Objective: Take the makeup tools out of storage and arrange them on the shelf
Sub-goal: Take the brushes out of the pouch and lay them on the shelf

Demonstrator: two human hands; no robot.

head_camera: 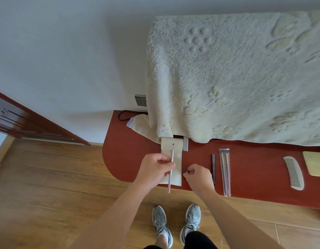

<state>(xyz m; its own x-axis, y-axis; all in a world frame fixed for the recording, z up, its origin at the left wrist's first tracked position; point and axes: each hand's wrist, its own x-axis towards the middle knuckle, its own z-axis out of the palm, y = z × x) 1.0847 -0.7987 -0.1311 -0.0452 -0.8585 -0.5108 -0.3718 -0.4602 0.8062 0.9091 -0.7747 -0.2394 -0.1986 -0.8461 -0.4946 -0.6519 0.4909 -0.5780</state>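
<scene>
- The left hand point(155, 168) grips a thin brush point(172, 154) between curled fingers and thumb, about halfway along its pale pink handle.
- The brush points away from the person. Its small dark tip is over the far part of a cream pouch point(177, 159), and its handle end reaches back past the near edge of the shelf point(254, 168).
- The right hand point(198, 177) is clenched, and its fingertips pinch a small white piece point(187, 171) that is too small to identify.
- This hand sits just beside the right edge of the pouch, low over the shelf.
- The cream pouch lies flat on the red-brown shelf as a long strip. Its near end reaches the shelf's front edge, and its far end tucks under a towel point(227, 78).
- Right of the right hand, a dark stick point(213, 168) lies on the shelf, running front to back.
- Just beside it lies a clear packet point(225, 171) with two slim brushes inside, its near end at the shelf's front edge.
- Well to the right lies a pale comb point(293, 172), teeth facing left, and a yellowish board point(315, 164) sits at the picture's edge.
- The thick cream towel with raised patterns drapes over something tall at the back of the shelf.
- A grey bracket point(185, 143) shows under the towel's hem, beside the pouch.
- A wall socket point(140, 100) and a black cable point(123, 115) are at the shelf's far left.
- Below, grey shoes point(191, 221) stand on a wooden floor point(48, 186).
</scene>
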